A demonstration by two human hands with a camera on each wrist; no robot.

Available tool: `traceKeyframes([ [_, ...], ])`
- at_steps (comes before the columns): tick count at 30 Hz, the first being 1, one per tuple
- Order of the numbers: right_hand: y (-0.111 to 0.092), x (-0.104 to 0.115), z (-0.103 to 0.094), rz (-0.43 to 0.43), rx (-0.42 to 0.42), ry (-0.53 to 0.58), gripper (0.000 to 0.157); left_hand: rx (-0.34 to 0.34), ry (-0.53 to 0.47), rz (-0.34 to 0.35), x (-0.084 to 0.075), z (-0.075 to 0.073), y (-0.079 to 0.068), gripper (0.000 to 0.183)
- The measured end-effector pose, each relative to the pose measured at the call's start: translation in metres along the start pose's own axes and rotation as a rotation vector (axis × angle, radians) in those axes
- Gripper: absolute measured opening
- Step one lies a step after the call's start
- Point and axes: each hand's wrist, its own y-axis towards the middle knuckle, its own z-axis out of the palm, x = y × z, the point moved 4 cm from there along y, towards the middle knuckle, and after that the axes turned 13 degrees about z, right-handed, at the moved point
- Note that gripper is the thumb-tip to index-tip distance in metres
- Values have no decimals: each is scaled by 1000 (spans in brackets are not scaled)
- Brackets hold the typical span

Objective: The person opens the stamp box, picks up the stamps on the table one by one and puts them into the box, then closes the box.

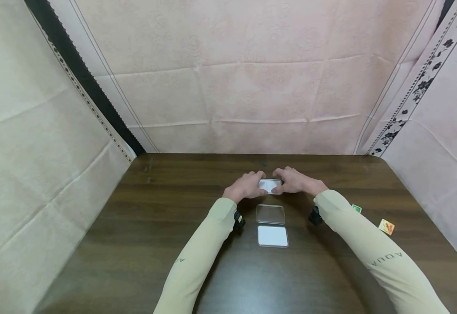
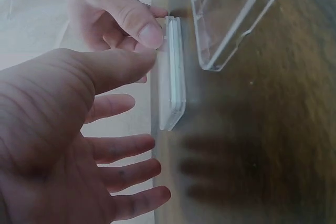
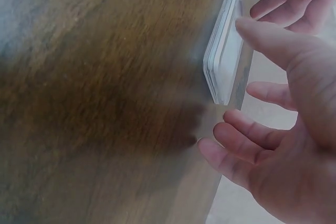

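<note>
A flat, clear rectangular case with a white layer inside (image 1: 269,185) lies on the table between both hands. The left hand (image 1: 248,186) is at its left end, fingers spread and nearly straight, thumb tip close to the upper face in the left wrist view. From the other side the right hand (image 1: 293,180) reaches in; its thumb (image 3: 262,35) overlaps the case's top, while its other fingers stay apart and gently bent. In the right wrist view the case (image 3: 223,51) shows stacked thin layers along its edge. Neither hand curls round it.
Nearer the person lie a clear, shallow plastic tray (image 1: 270,214) and a second clear case with a white surface (image 1: 272,236). A green-edged card (image 1: 357,208) and an orange patterned square (image 1: 387,226) lie by the right forearm. Pale cloth (image 1: 236,96) hangs behind the wooden table (image 1: 173,209).
</note>
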Motion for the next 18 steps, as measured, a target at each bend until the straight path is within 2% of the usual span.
traceKeyframes([
  [8,2,-1,1,15,17,-22,71,-6,21,-37,6,2,5,59],
  [18,9,-1,5,42,36,-51,72,38,4,-56,15,5,10,63],
])
